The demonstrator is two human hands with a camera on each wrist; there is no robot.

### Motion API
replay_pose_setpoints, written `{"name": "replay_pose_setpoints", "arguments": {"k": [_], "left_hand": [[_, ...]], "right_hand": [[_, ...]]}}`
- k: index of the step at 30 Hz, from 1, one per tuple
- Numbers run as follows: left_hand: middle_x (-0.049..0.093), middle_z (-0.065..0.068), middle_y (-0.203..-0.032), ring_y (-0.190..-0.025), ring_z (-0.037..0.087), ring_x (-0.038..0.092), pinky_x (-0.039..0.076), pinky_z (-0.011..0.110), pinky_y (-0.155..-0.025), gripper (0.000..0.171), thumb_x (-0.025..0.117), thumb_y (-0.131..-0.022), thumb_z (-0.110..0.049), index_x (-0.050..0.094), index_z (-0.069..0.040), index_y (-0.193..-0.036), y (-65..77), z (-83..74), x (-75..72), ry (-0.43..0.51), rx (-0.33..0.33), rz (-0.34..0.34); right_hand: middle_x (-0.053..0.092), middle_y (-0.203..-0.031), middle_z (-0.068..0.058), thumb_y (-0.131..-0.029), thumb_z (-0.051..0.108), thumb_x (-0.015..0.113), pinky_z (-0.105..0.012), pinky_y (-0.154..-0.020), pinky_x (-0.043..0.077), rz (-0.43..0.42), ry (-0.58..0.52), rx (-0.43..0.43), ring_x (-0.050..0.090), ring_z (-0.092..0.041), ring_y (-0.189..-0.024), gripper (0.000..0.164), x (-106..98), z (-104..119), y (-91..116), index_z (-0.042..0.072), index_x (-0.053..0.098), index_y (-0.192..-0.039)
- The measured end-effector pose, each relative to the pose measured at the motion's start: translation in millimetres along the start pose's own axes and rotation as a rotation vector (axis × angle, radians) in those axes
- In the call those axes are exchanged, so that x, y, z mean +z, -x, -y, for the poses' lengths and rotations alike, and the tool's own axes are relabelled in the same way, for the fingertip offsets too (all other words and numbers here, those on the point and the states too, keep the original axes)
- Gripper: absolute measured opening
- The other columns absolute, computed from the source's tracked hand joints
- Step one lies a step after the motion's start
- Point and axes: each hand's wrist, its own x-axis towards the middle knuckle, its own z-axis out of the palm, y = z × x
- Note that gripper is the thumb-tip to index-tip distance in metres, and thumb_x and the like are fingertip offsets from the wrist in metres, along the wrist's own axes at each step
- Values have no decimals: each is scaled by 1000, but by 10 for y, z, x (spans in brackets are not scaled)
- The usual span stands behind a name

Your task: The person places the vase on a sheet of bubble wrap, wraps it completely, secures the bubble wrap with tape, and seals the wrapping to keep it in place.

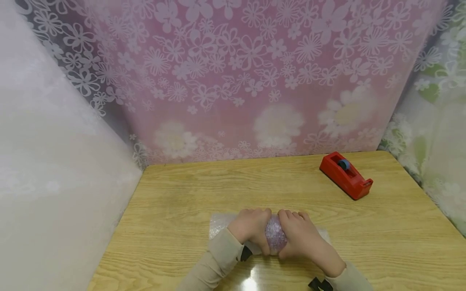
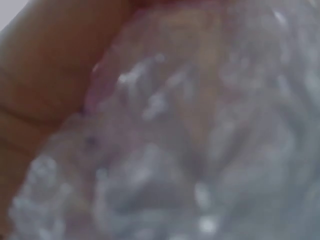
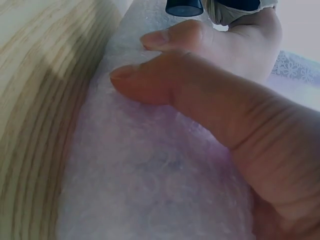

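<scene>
Near the front of the table lies a bubble-wrapped bundle [image 1: 275, 234], with something purple-pink showing through the clear layers. My left hand [image 1: 253, 228] grips it from the left, thumb on the near side and fingers over the far side. From the right, my right hand [image 1: 300, 238] holds it the same way, close beside the left. Bubble wrap [image 1: 217, 223] sticks out beyond both hands. In the right wrist view both thumbs press on the bubble wrap [image 3: 150, 165]. Crinkled plastic [image 2: 200, 125] fills the blurred left wrist view. What the wrap encloses cannot be made out.
A red tape dispenser [image 1: 346, 176] with a blue-cored roll stands at the back right of the wooden table [image 1: 174, 202]. A pink floral curtain [image 1: 236, 101] hangs behind the table, with pale sheets on both sides.
</scene>
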Motion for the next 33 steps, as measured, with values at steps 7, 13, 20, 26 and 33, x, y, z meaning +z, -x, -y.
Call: {"name": "replay_pose_setpoints", "arguments": {"k": [7,13,20,26,33], "left_hand": [[61,-7,-83,-71,11,59,50,31,-69,71,97,-48,-40,60,-16,-103,35,-22,-43,29,-17,27],[65,-7,-91,-79,10,61,51,37,-79,80,97,-47,-42,59,-17,-112,29,-26,-19,32,-32,15],[69,-5,-108,-97,10,64,47,48,-93,97,96,-47,-47,51,-19,-128,44,-34,34,-16,-28,-34],[69,-3,-104,-92,15,66,50,45,-88,100,95,-47,-52,48,-20,-129,62,-68,60,-75,-30,-68],[67,-4,-100,-87,20,65,48,42,-83,95,94,-44,-54,48,-23,-122,64,-76,105,-109,-61,-106]], "right_hand": [[58,-97,-5,-44,38,91,-61,-92,41,60,-38,10,59,-28,-91,79,-40,3,-15,6,53,-106],[57,-95,-4,-45,37,92,-61,-92,41,90,-65,16,59,-27,-90,77,-50,-6,-35,7,53,-104],[59,-95,-3,-46,38,93,-61,-87,44,103,-108,-13,59,-24,-87,78,-75,-40,-60,5,54,-106],[60,-93,-3,-47,38,93,-62,-84,44,151,-143,-6,60,-23,-86,79,-94,-68,-82,5,54,-106],[60,-91,-1,-47,35,92,-60,-81,44,179,-169,6,59,-21,-85,78,-104,-84,-121,5,54,-108]]}}
